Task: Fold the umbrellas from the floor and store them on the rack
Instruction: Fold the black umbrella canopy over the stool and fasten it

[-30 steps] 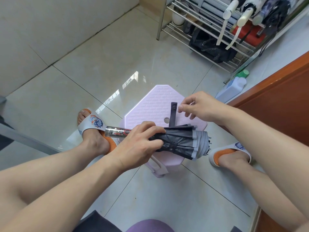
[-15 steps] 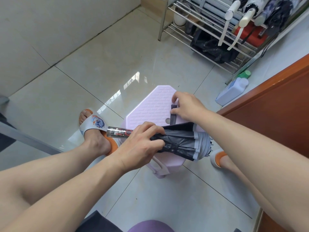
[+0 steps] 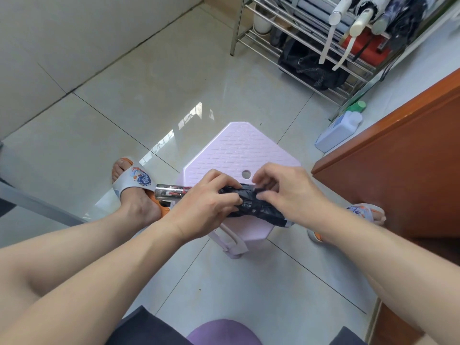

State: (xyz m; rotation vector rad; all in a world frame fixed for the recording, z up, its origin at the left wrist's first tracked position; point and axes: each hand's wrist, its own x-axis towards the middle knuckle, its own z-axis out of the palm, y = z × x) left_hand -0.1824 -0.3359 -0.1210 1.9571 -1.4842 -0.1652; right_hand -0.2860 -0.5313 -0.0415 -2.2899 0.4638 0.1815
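Over the lilac plastic stool point(image 3: 239, 148), both hands work on one collapsed dark umbrella point(image 3: 251, 206), which lies across the stool's near edge. Left hand point(image 3: 206, 207) grips the rolled canopy next to the clear handle point(image 3: 170, 192), fingers curled round it. Right hand point(image 3: 286, 192) pinches the fabric at mid-length, apparently fastening the closure strap; the strap itself is hidden under the fingers. Step in hand, by judgement: securing the folded canopy. Next move calls for keeping the roll tight until the strap is fastened, then carrying the umbrella to the metal rack point(image 3: 311, 53) at upper right, where several folded umbrellas point(image 3: 361, 22) already lie. Floor is glossy pale tile; a white jug point(image 3: 338, 131) stands beside a wooden cabinet point(image 3: 403, 158).
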